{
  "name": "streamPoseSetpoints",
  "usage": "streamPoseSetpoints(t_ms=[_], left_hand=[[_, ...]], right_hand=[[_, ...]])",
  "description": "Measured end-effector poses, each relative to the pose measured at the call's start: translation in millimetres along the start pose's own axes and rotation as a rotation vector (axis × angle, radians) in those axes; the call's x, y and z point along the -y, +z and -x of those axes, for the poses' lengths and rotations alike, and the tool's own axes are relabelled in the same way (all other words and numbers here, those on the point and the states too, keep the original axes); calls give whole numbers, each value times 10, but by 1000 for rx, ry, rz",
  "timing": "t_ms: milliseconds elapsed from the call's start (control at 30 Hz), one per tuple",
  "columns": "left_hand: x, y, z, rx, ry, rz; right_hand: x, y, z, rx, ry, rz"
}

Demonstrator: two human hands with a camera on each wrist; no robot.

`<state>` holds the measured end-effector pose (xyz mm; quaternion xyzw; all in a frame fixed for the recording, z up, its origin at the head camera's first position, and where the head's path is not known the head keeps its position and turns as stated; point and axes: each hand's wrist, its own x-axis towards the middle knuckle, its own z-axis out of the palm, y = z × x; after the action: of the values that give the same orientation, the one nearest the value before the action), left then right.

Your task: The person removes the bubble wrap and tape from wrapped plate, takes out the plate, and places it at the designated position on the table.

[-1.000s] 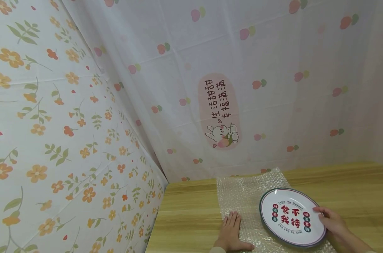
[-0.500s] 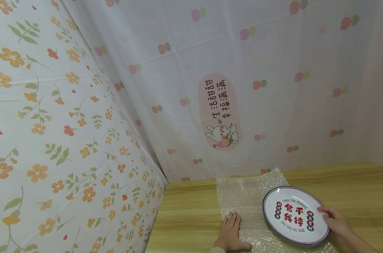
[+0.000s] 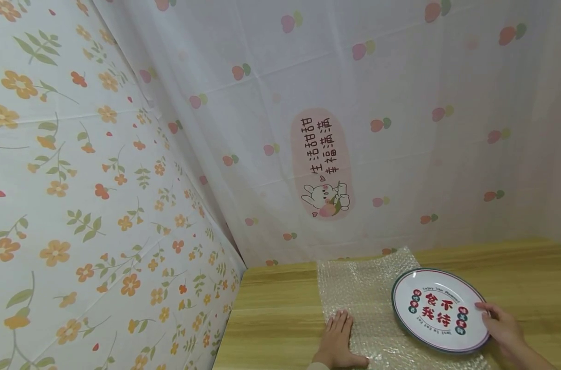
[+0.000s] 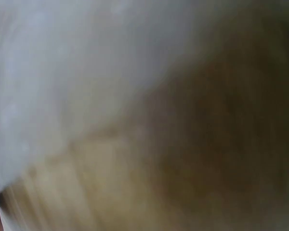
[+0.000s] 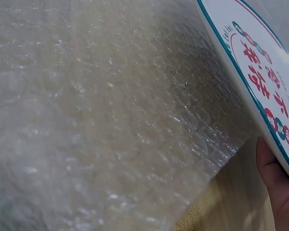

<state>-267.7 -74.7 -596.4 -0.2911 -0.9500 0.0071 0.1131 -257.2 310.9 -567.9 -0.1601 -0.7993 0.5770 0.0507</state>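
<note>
A white plate [image 3: 439,334] with a green rim and red lettering is tilted over the right part of a sheet of bubble wrap [image 3: 354,282]. My right hand [image 3: 504,326] grips the plate by its right edge, thumb on top. In the right wrist view the plate [image 5: 260,72] stands above the bubble wrap [image 5: 111,120], with fingers [image 5: 272,168] under its rim. My left hand [image 3: 338,341] lies flat with fingers spread on the left edge of the bubble wrap. The left wrist view is blurred and leaves that hand nearly out of sight.
The wooden table [image 3: 271,308] runs back to a hanging white cloth [image 3: 400,164] printed with fruit and a rabbit. A flowered cloth [image 3: 123,246] hangs along the left side.
My right hand has moved the plate to the right and slightly away from me across the bubble wrap. The left hand has stayed nearly still.
</note>
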Motion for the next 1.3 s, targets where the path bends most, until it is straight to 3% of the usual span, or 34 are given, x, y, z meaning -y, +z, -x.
streamPoseSetpoints(t_ms=[300, 633, 967, 1300], left_hand=[[26, 16, -20, 23, -9, 40], [38, 30, -24, 45, -8, 65], [40, 35, -19, 40, -1, 39], [42, 60, -22, 36, -3, 31]], right_hand=[[-63, -6, -79, -57, 60, -11], [-86, -65, -42, -91, 17, -10], [-69, -119, -26, -119, 74, -62], [-43, -146, 0, -163, 66, -62]])
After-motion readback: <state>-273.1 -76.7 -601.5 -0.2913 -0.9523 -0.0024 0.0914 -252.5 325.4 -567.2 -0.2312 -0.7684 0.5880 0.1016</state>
